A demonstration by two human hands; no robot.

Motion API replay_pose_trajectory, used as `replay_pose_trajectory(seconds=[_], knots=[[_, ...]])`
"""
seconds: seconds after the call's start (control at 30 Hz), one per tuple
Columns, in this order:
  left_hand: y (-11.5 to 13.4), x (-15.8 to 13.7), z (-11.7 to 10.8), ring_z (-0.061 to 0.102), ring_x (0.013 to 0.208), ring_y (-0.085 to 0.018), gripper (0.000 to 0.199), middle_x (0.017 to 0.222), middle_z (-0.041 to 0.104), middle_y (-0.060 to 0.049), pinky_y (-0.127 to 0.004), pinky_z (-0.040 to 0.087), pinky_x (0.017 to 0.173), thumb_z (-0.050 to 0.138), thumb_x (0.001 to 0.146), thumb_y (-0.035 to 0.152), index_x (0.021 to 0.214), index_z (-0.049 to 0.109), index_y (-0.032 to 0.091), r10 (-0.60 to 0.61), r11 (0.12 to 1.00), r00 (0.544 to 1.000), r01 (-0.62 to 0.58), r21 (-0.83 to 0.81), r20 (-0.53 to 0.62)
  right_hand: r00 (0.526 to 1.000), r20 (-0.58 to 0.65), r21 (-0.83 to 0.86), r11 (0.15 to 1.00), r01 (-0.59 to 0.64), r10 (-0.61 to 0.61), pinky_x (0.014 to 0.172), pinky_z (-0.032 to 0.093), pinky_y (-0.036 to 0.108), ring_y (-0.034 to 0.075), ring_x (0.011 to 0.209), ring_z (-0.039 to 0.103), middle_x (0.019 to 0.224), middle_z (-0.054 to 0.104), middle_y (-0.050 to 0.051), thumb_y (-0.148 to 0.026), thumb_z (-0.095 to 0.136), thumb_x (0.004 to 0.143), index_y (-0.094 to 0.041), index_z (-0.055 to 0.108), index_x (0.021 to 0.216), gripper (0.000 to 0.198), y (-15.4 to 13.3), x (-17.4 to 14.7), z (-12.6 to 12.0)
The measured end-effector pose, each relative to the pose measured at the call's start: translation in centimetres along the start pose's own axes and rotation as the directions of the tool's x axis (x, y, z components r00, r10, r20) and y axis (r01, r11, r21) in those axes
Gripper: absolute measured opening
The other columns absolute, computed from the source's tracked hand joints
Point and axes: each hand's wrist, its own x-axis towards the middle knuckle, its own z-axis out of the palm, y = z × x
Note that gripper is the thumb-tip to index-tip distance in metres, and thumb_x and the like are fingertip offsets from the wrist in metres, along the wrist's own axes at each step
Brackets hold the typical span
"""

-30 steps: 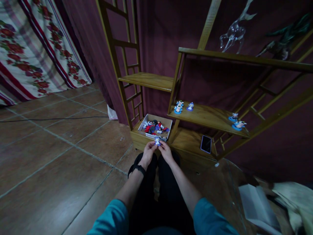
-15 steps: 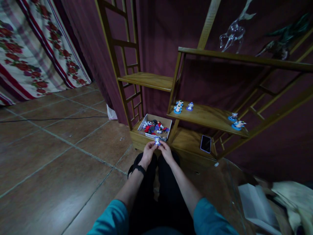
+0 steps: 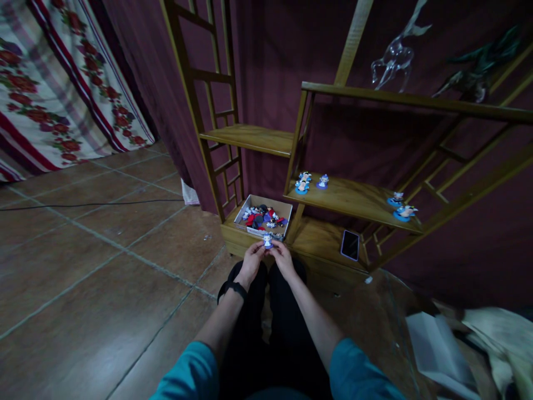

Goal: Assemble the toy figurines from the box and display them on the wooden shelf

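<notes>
A small white-and-purple toy figurine (image 3: 267, 239) stands upright on its purple base between my fingertips, above my knees. My left hand (image 3: 252, 262) grips the base from the left. From the right, my right hand (image 3: 282, 258) pinches the same base. Just beyond the figurine sits a shallow cardboard box (image 3: 287, 206) heaped with red, black, white and purple figurines. On the middle shelf (image 3: 353, 199) a similar purple figurine (image 3: 322, 181) stands near two figurines on blue bases (image 3: 302, 186). Two more blue-based figurines (image 3: 405, 212) are at that shelf's right end.
A phone (image 3: 350, 245) lies on the lower shelf at the right. A clear glass deer (image 3: 393, 60) and a dark green figure (image 3: 478, 72) occupy the top shelf. A white box (image 3: 437, 347) rests on the floor at lower right. A black cable (image 3: 91, 204) crosses the tiles.
Both hands stay on the figurine, which has barely shifted. The view has moved very slightly; everything on the shelves and in the box looks the same.
</notes>
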Motion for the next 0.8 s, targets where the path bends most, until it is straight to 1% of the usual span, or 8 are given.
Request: replay_pose_trajectory(seconds=[0.23, 0.43, 0.63, 0.8], knots=[[0.03, 0.05, 0.01, 0.06, 0.074, -0.014, 0.032, 0.082, 0.067, -0.006, -0.029, 0.045, 0.077, 0.076, 0.061, 0.024, 0.089, 0.066, 0.013, -0.011, 1.0, 1.0, 0.011, -0.009, 0.007, 1.0, 0.012, -0.004, 1.0, -0.011, 0.011, 0.078, 0.052, 0.035, 0.019, 0.084, 0.064, 0.096, 0.068, 0.003, -0.035, 0.057, 0.076, -0.024, 0.064, 0.103, 0.03, 0.3, 0.02, 0.01], [0.19, 0.3, -0.3, 0.061, 0.075, -0.014, 0.032, 0.086, 0.068, -0.009, -0.028, 0.045, 0.076, 0.075, 0.063, 0.022, 0.092, 0.067, 0.01, -0.067, 0.997, 0.996, 0.068, -0.023, 0.062, 0.999, 0.034, 0.016, 0.999, -0.029, 0.029, 0.078, 0.051, 0.034, 0.017, 0.078, 0.063, 0.093, 0.068, 0.002, -0.034, 0.057, 0.076, -0.024, 0.063, 0.102, 0.029, 0.54, 0.09, -0.05], [0.12, 0.28, -0.37, 0.061, 0.073, -0.013, 0.039, 0.083, 0.069, -0.007, -0.027, 0.045, 0.075, 0.079, 0.057, 0.019, 0.093, 0.068, 0.012, -0.055, 0.998, 0.996, 0.054, 0.021, 0.071, 0.998, 0.05, 0.024, 0.999, -0.036, 0.035, 0.079, 0.051, 0.033, 0.016, 0.078, 0.063, 0.095, 0.068, 0.002, -0.032, 0.055, 0.075, -0.023, 0.063, 0.101, 0.029, 0.54, 0.04, -0.11], [0.28, 0.11, -0.31, 0.062, 0.073, -0.014, 0.039, 0.084, 0.069, -0.008, -0.028, 0.045, 0.076, 0.078, 0.058, 0.02, 0.095, 0.068, 0.012, -0.072, 0.997, 0.992, 0.071, 0.02, 0.103, 0.996, 0.034, 0.084, 0.993, -0.082, 0.079, 0.071, 0.053, 0.031, 0.016, 0.073, 0.062, 0.092, 0.066, 0.002, -0.036, 0.057, 0.074, -0.022, 0.062, 0.098, 0.028, 0.59, 0.14, 0.03]])
